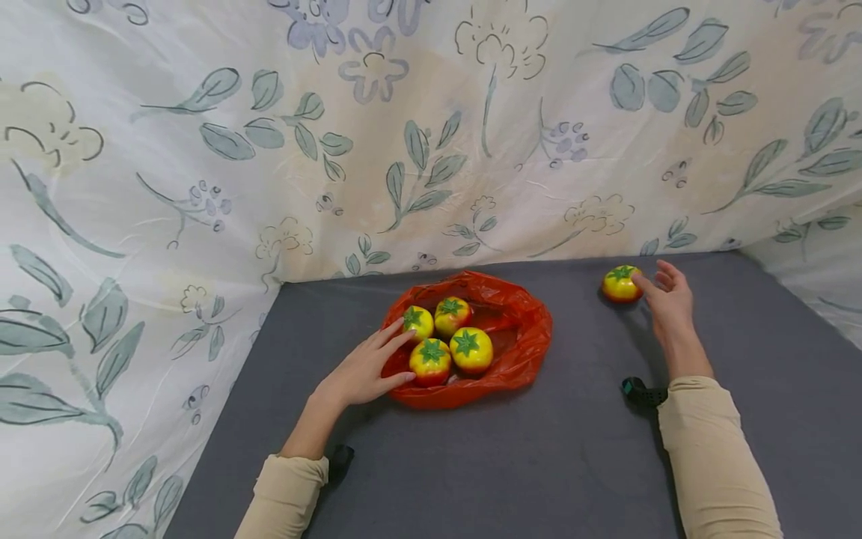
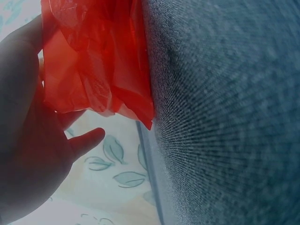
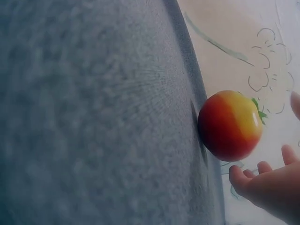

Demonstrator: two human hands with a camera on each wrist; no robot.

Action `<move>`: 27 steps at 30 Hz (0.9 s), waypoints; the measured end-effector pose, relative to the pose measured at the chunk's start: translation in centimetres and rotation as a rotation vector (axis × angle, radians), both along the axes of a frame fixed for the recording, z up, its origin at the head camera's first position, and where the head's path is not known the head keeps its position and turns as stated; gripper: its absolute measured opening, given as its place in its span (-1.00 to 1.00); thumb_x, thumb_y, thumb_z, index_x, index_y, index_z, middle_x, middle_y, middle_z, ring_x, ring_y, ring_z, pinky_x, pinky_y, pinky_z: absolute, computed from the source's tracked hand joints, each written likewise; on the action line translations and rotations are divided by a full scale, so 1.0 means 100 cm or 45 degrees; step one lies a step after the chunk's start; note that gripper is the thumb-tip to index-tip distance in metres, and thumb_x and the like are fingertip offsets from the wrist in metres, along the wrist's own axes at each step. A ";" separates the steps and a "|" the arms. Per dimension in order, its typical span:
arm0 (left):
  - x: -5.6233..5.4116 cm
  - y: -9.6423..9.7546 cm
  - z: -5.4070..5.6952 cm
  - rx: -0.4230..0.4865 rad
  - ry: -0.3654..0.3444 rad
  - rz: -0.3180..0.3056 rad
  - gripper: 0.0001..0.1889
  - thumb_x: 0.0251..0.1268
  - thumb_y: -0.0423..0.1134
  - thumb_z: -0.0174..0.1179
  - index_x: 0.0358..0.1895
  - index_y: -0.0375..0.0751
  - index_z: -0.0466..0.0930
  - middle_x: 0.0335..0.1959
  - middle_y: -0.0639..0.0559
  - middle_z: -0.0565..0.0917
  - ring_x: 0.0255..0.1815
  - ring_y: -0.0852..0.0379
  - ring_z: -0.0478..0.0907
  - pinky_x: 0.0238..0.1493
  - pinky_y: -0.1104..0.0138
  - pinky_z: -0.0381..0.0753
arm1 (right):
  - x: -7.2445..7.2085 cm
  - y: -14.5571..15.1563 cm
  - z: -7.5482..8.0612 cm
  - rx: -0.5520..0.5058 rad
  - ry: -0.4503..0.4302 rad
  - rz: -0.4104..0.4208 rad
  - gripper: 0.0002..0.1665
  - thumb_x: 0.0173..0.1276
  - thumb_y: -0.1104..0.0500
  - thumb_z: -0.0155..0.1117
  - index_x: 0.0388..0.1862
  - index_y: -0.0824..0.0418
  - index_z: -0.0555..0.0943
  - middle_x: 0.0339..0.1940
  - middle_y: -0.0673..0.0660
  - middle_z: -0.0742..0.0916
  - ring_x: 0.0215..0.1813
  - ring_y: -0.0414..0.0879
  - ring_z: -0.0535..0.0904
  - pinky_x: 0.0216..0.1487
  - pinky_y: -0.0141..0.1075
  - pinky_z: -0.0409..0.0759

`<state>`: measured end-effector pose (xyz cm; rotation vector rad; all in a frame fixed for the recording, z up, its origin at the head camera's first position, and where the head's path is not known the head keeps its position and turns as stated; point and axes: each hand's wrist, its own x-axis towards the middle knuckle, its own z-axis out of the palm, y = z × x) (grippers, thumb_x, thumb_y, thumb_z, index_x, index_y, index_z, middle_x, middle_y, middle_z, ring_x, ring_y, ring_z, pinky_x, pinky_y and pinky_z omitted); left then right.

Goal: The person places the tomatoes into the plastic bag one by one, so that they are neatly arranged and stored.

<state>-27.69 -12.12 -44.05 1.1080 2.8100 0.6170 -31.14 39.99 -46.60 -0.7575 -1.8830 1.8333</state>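
Note:
A red plastic bag [image 1: 535,337] lies with its mouth spread wide, and several glossy yellow-and-red, tomato-like fruits [image 1: 473,350] with green star-shaped tops sit inside it. My left hand [image 1: 364,367] reaches over the bag's left rim with fingers spread, the fingertips at the leftmost fruit [image 1: 419,323]. In the left wrist view, the red film [image 2: 93,56] hides part of that hand. Another such fruit [image 1: 621,284] stands alone at the back right. Beside it is my right hand [image 1: 672,307], thumb and fingers apart; the right wrist view shows the lone fruit [image 3: 229,125] just off the fingertips.
The dark grey table [image 1: 512,464] carries the bag left of centre and ends at a back edge close behind the lone fruit. A floral cloth [image 1: 377,165] hangs behind and along the sides. Dark straps with small devices [image 1: 643,391] are on both wrists.

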 end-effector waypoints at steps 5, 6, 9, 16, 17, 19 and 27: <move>0.000 0.000 0.000 -0.001 -0.005 0.010 -0.25 0.27 0.12 0.18 0.47 -0.05 0.18 0.52 -0.06 0.01 0.46 -0.18 0.02 0.34 -0.09 0.08 | 0.011 -0.016 0.015 0.159 -0.070 0.135 0.00 0.27 -0.10 0.29 0.56 -0.11 -0.02 0.56 0.12 -0.02 0.49 0.11 -0.07 0.40 -0.08 0.10; 0.000 0.000 0.000 -0.003 -0.007 0.011 -0.25 0.27 0.11 0.18 0.47 -0.06 0.18 0.52 -0.06 0.01 0.46 -0.18 0.02 0.34 -0.09 0.08 | 0.012 -0.018 0.015 0.185 -0.074 0.159 0.01 0.28 -0.10 0.28 0.56 -0.08 -0.05 0.56 0.14 -0.05 0.49 0.13 -0.07 0.39 -0.05 0.10; 0.001 0.000 0.000 -0.003 -0.014 0.011 -0.26 0.27 0.12 0.17 0.46 -0.06 0.19 0.52 -0.07 0.01 0.45 -0.19 0.02 0.34 -0.09 0.08 | 0.013 -0.021 0.016 0.256 -0.100 0.196 0.06 0.27 -0.14 0.28 0.57 -0.01 -0.10 0.55 0.20 -0.08 0.48 0.19 -0.08 0.39 0.00 0.08; 0.000 0.000 -0.001 -0.018 -0.034 0.031 -0.26 0.28 0.15 0.15 0.47 -0.01 0.17 0.53 -0.03 -0.01 0.46 -0.17 0.00 0.35 -0.08 0.06 | 0.012 -0.021 0.016 0.359 -0.146 0.278 0.09 0.30 -0.10 0.27 0.57 0.14 -0.14 0.53 0.31 -0.08 0.46 0.27 -0.05 0.37 0.08 0.06; 0.000 0.000 -0.001 -0.021 -0.032 0.034 -0.26 0.28 0.16 0.15 0.47 0.00 0.17 0.53 -0.02 -0.01 0.46 -0.17 0.00 0.35 -0.08 0.06 | 0.011 -0.020 0.016 0.373 -0.152 0.300 0.07 0.32 -0.09 0.25 0.56 0.16 -0.15 0.53 0.32 -0.08 0.46 0.28 -0.05 0.37 0.10 0.06; -0.001 0.000 -0.002 -0.024 -0.028 0.037 -0.26 0.28 0.16 0.14 0.47 0.00 0.17 0.53 -0.02 -0.01 0.46 -0.16 0.01 0.35 -0.08 0.07 | 0.010 -0.019 0.015 0.405 -0.141 0.342 0.05 0.35 -0.06 0.22 0.55 0.24 -0.17 0.52 0.37 -0.08 0.45 0.33 -0.06 0.35 0.14 0.06; -0.001 -0.001 0.001 -0.021 -0.021 0.024 -0.26 0.29 0.15 0.14 0.47 -0.02 0.17 0.52 -0.07 0.00 0.45 -0.19 0.02 0.35 -0.09 0.06 | 0.006 -0.016 0.013 0.455 -0.179 0.424 0.06 0.36 -0.02 0.22 0.53 0.31 -0.20 0.51 0.41 -0.06 0.41 0.38 0.01 0.34 0.15 0.07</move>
